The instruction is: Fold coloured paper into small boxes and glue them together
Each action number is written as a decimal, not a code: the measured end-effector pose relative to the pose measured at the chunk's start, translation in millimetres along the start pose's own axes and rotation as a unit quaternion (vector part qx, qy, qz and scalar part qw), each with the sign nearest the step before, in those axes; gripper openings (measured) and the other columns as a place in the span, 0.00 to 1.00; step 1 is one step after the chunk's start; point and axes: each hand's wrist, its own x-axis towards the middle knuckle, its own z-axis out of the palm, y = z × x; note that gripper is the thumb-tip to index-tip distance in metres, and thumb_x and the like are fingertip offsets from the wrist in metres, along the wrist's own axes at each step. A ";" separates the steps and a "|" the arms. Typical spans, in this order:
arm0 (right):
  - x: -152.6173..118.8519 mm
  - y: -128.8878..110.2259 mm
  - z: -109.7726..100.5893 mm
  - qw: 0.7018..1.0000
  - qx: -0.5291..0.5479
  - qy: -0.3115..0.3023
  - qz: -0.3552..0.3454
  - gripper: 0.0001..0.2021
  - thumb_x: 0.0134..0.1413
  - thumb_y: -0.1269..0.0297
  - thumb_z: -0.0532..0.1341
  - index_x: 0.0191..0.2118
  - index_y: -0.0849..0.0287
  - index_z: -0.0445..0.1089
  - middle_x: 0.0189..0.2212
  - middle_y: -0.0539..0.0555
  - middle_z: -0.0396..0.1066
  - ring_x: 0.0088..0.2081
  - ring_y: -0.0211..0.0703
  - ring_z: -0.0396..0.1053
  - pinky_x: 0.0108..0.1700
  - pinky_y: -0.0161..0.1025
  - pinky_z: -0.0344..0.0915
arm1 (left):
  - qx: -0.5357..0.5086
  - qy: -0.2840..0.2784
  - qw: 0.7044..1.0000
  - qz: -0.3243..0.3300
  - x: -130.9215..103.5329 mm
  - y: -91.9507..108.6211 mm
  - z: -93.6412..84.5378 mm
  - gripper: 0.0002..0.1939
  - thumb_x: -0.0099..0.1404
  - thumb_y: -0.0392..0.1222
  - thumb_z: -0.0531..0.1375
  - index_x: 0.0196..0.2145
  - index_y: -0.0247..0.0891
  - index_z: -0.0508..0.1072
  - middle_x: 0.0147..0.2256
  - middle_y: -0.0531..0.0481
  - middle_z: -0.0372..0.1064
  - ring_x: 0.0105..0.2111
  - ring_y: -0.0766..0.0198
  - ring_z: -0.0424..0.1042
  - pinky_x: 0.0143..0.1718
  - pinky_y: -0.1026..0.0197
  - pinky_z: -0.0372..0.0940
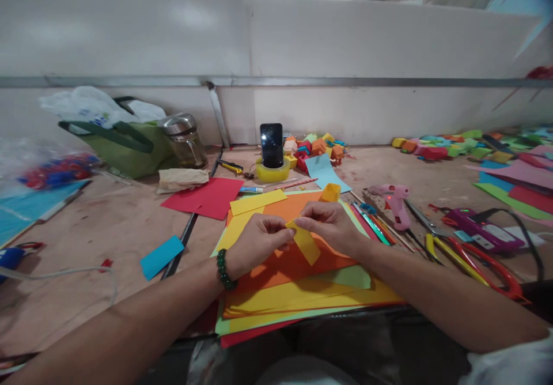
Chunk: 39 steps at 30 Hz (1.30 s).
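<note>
Both my hands pinch the upper end of a yellow paper strip [307,246], which hangs down toward the right. My left hand [264,238], with green beads at the wrist, grips it from the left between thumb and fingers. From the other side my right hand [330,223] holds the same end, its fingers curled. Beneath them lies an orange sheet [276,272] on a stack of coloured paper. A small folded yellow paper piece [330,192] stands just beyond my right hand. Another yellow strip [258,202] rests flat beyond my left hand.
A phone [272,146] stands in a yellow tape roll [273,170]. Behind it is a heap of coloured paper shapes [317,147]. To the right lie a pink glue gun [395,203], large scissors [464,258] and a purple device [486,229]. A glass jar [188,143] stands left.
</note>
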 end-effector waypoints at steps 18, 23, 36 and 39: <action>3.2 -1.6 0.4 0.994 0.024 -0.069 0.084 0.26 0.50 0.40 0.58 0.20 0.60 0.59 0.17 0.45 0.53 0.21 0.31 0.49 0.23 0.32 0.48 | -0.107 -0.014 0.992 -0.060 1.6 1.2 0.4 0.15 0.49 0.48 0.64 0.17 0.32 0.73 0.19 0.47 0.71 0.17 0.69 0.67 0.22 0.67 0.62; 6.7 6.6 -1.5 0.978 0.042 -0.124 0.162 0.27 0.47 0.36 0.58 0.22 0.59 0.59 0.18 0.44 0.53 0.20 0.30 0.50 0.21 0.32 0.46 | -0.094 0.037 0.994 -0.042 3.5 1.4 -2.7 0.14 0.49 0.48 0.62 0.17 0.33 0.73 0.18 0.48 0.70 0.17 0.70 0.66 0.22 0.67 0.61; 5.2 4.4 -0.5 0.962 0.079 -0.167 0.201 0.24 0.42 0.42 0.65 0.21 0.61 0.64 0.15 0.45 0.63 0.17 0.30 0.59 0.19 0.30 0.53 | -0.034 0.019 0.999 -0.013 9.0 -2.6 -8.0 0.19 0.47 0.53 0.66 0.16 0.33 0.70 0.14 0.54 0.62 0.16 0.72 0.61 0.20 0.68 0.56; 6.7 4.7 -3.2 0.942 0.114 -0.205 0.239 0.21 0.41 0.46 0.67 0.25 0.61 0.68 0.18 0.47 0.69 0.20 0.33 0.65 0.22 0.30 0.60 | -0.033 0.040 0.999 -0.002 10.1 -2.7 -9.0 0.19 0.47 0.54 0.66 0.16 0.34 0.70 0.15 0.54 0.62 0.17 0.71 0.60 0.20 0.68 0.56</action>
